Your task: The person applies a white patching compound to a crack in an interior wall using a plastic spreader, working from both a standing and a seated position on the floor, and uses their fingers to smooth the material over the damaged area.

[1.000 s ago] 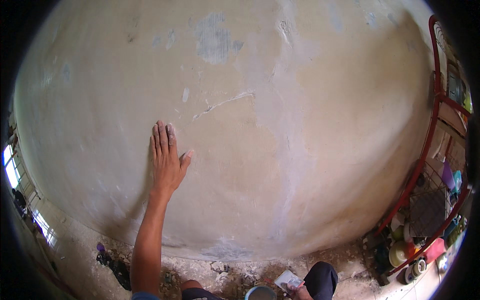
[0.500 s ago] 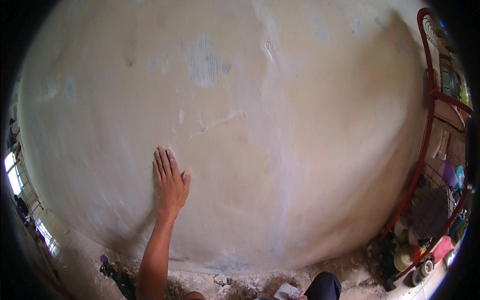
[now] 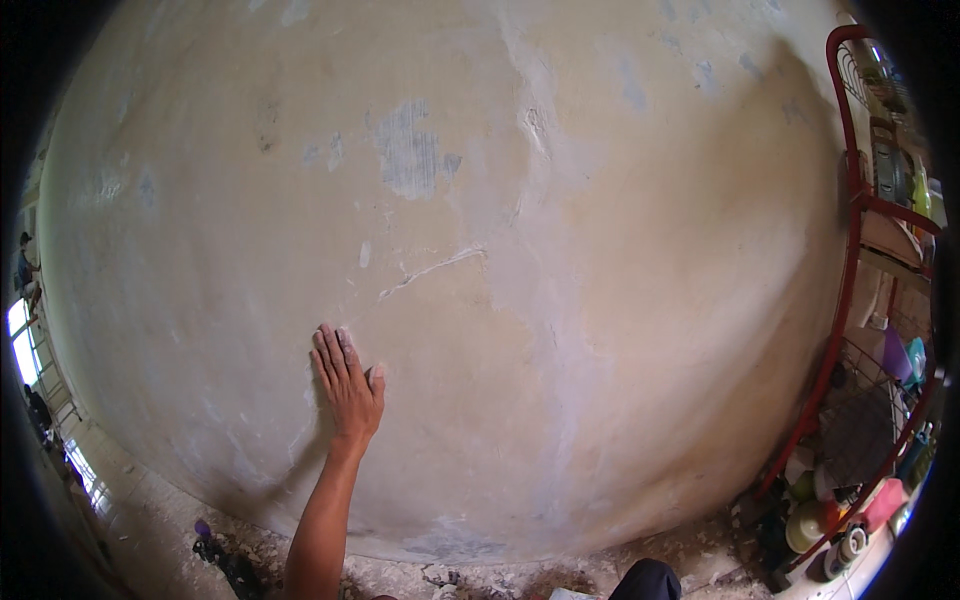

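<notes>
Plainly, from where I watch over the head camera, what I have under touch is the wall (image 3: 660, 350), beige and patchy, filling nearly all the view, so I place everything by the raised white crack (image 3: 430, 272) that slants across it. Below and left of that crack, my left hand (image 3: 352, 398) lies palm to the plaster, fingers straight and pointing up, thumb out to the side, gripping nothing. I cannot see the right hand, so I cannot tell its grip.

Above the crack sits a scraped grey patch (image 3: 408, 155); to the crack's right runs a pale vertical band (image 3: 558, 380), rough near its top. Far right of it stands a red metal rack (image 3: 858, 203), and well below it lies the debris-strewn floor (image 3: 690, 560).

I judge the wall rigid, with no give and no weight to lift. Its smooth beige skin looks chalky enough for my palm to slide, while the crack's lips may be brittle and shed flakes. With no edge to pinch, I would make contact by the whole palm, pressing lightly, clear of the crack.
</notes>
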`<state>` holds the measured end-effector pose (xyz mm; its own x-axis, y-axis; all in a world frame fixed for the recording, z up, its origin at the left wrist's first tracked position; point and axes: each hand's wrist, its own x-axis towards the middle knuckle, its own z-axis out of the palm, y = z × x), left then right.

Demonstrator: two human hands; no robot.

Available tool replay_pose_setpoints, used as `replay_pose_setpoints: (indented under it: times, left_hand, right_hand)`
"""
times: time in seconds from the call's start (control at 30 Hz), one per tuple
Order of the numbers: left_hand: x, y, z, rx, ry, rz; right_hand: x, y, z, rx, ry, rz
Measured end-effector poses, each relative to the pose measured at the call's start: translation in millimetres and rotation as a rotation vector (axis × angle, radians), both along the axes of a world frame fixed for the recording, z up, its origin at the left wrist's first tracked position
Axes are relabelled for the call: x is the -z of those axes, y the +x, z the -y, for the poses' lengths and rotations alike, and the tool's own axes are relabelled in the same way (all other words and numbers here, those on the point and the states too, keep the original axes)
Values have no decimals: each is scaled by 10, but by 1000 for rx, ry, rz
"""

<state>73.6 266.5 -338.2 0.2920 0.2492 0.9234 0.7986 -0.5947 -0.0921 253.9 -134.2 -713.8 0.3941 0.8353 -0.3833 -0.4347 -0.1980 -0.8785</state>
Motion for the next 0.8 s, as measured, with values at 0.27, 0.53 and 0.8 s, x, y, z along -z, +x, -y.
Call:
replay_pose_setpoints:
  times: [0.27, 0.53, 0.8]
  left_hand:
    - [105, -31, -74, -27, -20, 1]
    - [67, -104, -77, -123, 34, -85]
    - [553, -21, -342, 71, 241, -73]
  right_hand:
    - [-123, 43, -96, 58, 40, -31]
    - [-63, 84, -18, 152, 58, 205]
    - [-791, 446, -187, 323, 423, 1728]
